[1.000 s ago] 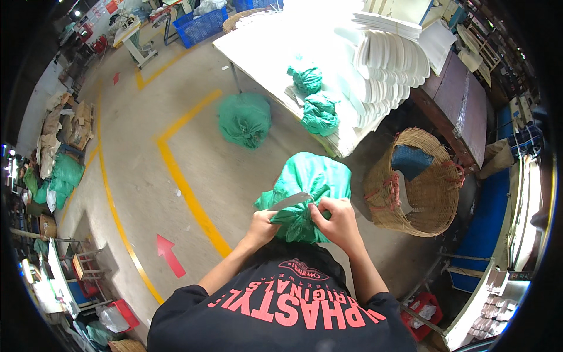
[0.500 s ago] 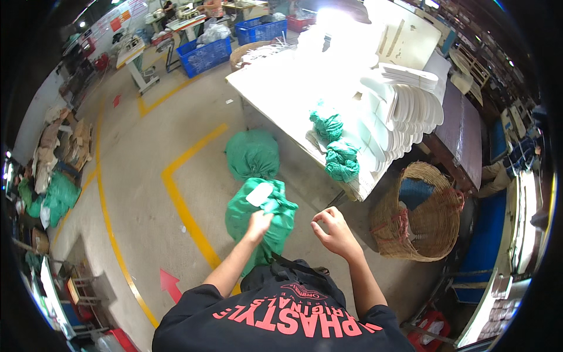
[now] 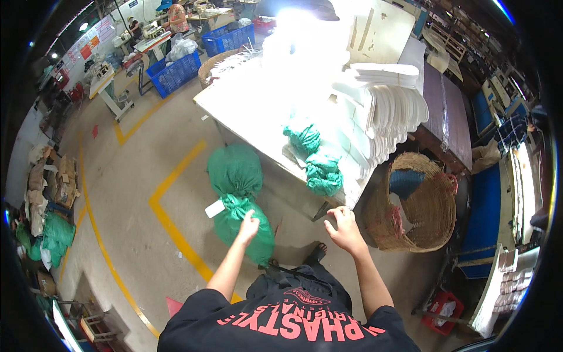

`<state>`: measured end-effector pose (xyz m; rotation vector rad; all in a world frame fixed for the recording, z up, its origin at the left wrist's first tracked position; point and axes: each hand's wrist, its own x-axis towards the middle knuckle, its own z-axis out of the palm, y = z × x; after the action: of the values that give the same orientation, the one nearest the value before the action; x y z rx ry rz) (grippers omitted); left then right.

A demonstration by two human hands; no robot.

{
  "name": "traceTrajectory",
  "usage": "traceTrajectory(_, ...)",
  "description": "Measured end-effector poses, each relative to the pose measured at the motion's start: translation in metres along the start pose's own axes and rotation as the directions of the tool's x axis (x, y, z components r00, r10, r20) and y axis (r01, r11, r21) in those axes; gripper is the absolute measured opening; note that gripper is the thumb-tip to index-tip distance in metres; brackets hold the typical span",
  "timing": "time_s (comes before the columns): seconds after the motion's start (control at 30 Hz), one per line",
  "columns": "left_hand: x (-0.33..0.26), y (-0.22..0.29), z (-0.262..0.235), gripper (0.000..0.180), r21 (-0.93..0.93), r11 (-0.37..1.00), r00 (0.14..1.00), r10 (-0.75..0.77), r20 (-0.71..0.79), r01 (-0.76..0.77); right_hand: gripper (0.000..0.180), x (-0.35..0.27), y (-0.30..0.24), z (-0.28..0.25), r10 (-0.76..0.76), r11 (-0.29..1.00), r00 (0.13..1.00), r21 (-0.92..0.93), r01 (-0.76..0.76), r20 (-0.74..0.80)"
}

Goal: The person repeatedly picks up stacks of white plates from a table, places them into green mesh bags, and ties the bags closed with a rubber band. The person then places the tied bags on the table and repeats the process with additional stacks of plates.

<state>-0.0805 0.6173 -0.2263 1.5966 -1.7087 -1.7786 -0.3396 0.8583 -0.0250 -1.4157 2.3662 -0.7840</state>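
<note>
My left hand (image 3: 248,227), its fingers curled, is right at the gathered neck of a green mesh sack (image 3: 258,237) on the floor in front of me. Whether its fingers still grip the cloth is hidden. A white tag (image 3: 214,208) sticks out at the left of that neck. Behind it, and touching it, stands a second full green sack (image 3: 234,170). Off to the right, my right hand (image 3: 345,230) hovers near the table corner, empty, with loosely bent fingers apart. Two crumpled green bundles (image 3: 302,135) (image 3: 324,174) lie on the table edge.
A white table (image 3: 234,111) carries stacks of white sole-shaped pieces (image 3: 396,111). Right of it stands a big wicker basket (image 3: 431,217). Blue crates (image 3: 175,73) and sewing tables are at the back left. Yellow lines (image 3: 176,229) mark the floor.
The nearer sack has slumped back against the other one, and its tag has swung left. My left hand has moved slightly left. The view has shifted, so the table appears farther left.
</note>
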Motion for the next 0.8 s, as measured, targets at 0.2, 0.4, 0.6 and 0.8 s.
traceTrajectory(0.2,-0.048,0.042,0.066,0.044,-0.144,0.974,0.915,-0.107,0.389,0.175,0.078,0.091,0.047,0.027,-0.036,0.967,0.998,-0.252,0.025,-0.041)
traceTrajectory(0.4,-0.075,0.079,0.102,0.040,-0.267,0.945,0.933,-0.086,0.349,0.187,0.064,0.133,0.105,0.035,0.063,0.915,0.980,-0.403,0.019,0.189)
traceTrajectory(0.6,-0.085,0.120,0.128,0.058,-0.493,0.866,0.986,0.002,0.169,0.082,0.027,0.135,0.121,-0.023,-0.223,0.926,0.975,0.310,0.214,-0.009)
traceTrajectory(0.8,-0.107,0.180,0.188,0.119,-0.712,0.702,0.908,0.290,0.303,0.014,0.028,0.102,0.114,-0.116,-0.046,0.388,0.934,0.868,-0.309,0.353)
